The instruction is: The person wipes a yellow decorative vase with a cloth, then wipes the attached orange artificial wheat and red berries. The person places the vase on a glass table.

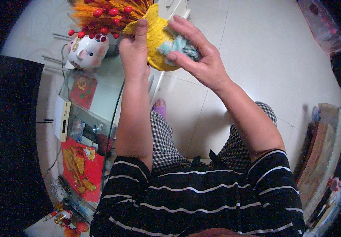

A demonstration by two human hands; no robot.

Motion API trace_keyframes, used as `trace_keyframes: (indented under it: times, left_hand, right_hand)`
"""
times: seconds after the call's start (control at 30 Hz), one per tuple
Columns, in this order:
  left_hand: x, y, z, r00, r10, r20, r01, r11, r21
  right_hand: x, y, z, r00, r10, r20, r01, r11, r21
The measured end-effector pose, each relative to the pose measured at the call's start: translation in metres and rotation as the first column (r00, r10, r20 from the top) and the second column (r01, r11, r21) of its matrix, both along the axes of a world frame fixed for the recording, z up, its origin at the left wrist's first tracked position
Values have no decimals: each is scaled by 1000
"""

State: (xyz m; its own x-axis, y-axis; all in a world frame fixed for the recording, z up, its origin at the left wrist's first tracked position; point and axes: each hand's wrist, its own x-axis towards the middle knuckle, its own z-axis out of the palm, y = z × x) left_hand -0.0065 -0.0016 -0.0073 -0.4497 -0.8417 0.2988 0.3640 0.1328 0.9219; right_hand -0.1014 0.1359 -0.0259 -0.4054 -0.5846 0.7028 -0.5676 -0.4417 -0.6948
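Observation:
My left hand (135, 49) is closed around the neck of a yellow vase (156, 41) with a raised scale pattern, tipped on its side above the edge of the glass-topped cabinet. From its mouth, orange dried stalks (87, 14) and red artificial berries (113, 12) spread to the left. A pale green fluffy cloth (183, 47) is in my right hand (207, 57), pressed against the lower body of the vase, with thumb and fingers on either side of it. The cloth and both hands hide parts of the vase.
On the glass-topped cabinet (105, 86) stands a white ceramic animal figurine (89, 53), just below the berries. A red booklet (83, 91), a white box (62, 118) and a red paper decoration (83, 171) lie nearer. A dark screen (13, 124) fills the left side.

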Motion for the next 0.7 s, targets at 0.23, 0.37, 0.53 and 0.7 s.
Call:
trace_keyframes:
  times: [0.23, 0.37, 0.53, 0.7]
  left_hand:
    - [-2, 7, -2, 993, -119, -29, 116, 990, -78]
    - [-2, 17, 2, 984, -160, -79, 156, 986, -53]
    - [1, 13, -2, 997, -72, -39, 65, 987, -150]
    - [-3, 9, 0, 999, -49, 7, 50, 992, -119]
  right_hand:
    - [4, 0, 6, 984, -80, 157, 61, 990, 127]
    - [3, 2, 8, 860, 20, 510, -96, 988, 123]
    - [-4, 6, 15, 659, 192, 728, -281, 960, 1]
    - [-9, 5, 3, 986, 42, 164, -69, 984, 164]
